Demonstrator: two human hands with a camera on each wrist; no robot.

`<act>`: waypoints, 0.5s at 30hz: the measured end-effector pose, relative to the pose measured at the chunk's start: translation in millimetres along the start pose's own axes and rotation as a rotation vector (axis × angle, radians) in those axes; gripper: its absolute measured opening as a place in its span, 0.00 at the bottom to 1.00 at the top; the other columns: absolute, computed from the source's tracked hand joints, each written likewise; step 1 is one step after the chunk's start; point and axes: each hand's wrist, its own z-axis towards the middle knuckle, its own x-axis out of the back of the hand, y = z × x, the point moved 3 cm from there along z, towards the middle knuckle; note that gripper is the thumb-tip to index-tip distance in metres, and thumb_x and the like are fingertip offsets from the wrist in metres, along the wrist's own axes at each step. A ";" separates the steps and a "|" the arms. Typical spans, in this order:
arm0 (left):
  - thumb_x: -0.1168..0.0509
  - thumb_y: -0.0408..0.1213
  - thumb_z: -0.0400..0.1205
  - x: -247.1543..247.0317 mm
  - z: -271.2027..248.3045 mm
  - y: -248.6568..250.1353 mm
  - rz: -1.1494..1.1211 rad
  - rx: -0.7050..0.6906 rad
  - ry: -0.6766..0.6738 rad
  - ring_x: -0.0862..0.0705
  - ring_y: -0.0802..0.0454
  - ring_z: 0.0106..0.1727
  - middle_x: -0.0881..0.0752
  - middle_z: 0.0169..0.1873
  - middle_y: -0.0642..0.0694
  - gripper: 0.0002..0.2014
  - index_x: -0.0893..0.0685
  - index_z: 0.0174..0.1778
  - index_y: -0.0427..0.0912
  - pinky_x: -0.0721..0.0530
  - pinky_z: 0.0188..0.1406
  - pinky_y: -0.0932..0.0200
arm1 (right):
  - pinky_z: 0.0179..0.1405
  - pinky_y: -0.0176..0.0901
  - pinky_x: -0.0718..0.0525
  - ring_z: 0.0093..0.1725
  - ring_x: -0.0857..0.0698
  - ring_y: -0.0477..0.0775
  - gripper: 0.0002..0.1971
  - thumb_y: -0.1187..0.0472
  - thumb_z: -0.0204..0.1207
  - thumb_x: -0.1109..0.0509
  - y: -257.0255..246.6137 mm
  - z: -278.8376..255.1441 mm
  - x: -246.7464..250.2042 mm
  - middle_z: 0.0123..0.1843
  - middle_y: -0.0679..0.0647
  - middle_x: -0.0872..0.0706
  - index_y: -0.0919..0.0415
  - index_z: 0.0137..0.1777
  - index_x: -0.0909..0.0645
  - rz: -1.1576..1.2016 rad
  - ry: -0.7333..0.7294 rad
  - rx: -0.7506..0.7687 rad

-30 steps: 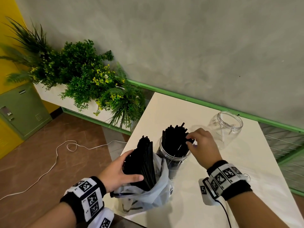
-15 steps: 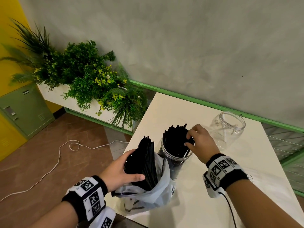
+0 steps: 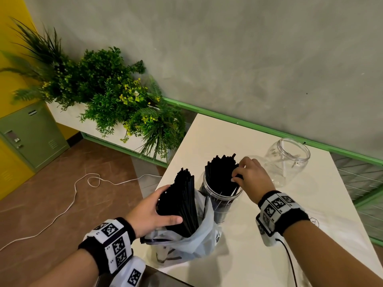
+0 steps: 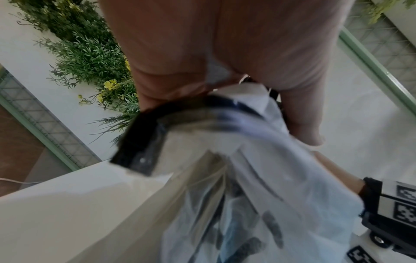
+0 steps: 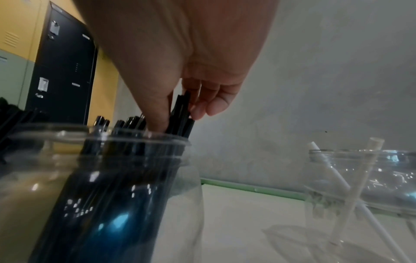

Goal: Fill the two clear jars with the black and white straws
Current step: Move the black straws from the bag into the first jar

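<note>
Left hand [image 3: 154, 212] clasps the bagged black straws [image 3: 182, 204], right hand [image 3: 251, 177] pinches several into the jar [image 3: 220, 195] — light, stiff, slippery; best held mid-length.

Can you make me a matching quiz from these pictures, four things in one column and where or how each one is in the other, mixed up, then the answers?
Column one:
1. left hand
2. right hand
3. near jar
4. far jar

Column two:
A. holds only a couple of white straws
B. grips a black bundle standing in a plastic bag
C. packed with black straws
D. pinches straws at a jar's mouth

Pairs: 1-B, 2-D, 3-C, 4-A
</note>
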 end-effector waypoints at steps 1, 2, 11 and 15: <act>0.22 0.65 0.53 0.2 0.1 -0.1 -0.003 -0.002 0.001 0.25 0.62 0.69 0.23 0.66 0.60 0.56 0.38 0.77 0.57 0.28 0.62 0.70 | 0.44 0.52 0.20 0.45 0.22 0.60 0.03 0.62 0.68 0.21 1.6 2.2 2.3 0.44 0.55 0.18 0.58 0.39 0.13 0.014 -0.016 0.001; 0.22 0.65 0.53 0.3 0.1 0.1 -0.003 -0.003 0.004 0.25 0.62 0.69 0.23 0.66 0.60 0.56 0.38 0.77 0.57 0.28 0.62 0.70 | 0.45 0.50 0.22 0.46 0.22 0.60 0.02 0.63 0.70 0.22 3.6 5.2 5.2 0.43 0.54 0.18 0.58 0.41 0.13 0.036 -0.037 0.000; 0.20 0.58 0.58 0.5 0.3 3.9 0.013 0.007 0.023 0.25 0.62 0.67 0.24 0.62 0.63 0.52 0.38 0.77 0.56 0.30 0.55 0.80 | 0.39 0.19 0.29 0.37 0.20 0.50 0.10 0.72 0.71 0.26 7.7 25.8 46.2 0.41 0.54 0.16 0.62 0.50 0.18 0.378 0.245 -0.186; 0.21 0.63 0.54 1.0 -0.3 4.3 0.007 0.020 0.016 0.26 0.61 0.68 0.25 0.65 0.60 0.57 0.39 0.78 0.54 0.30 0.63 0.68 | 0.40 0.37 0.23 0.39 0.18 0.55 0.11 0.72 0.70 0.26 4.4 31.9 38.8 0.43 0.55 0.17 0.62 0.49 0.22 0.378 0.192 -0.191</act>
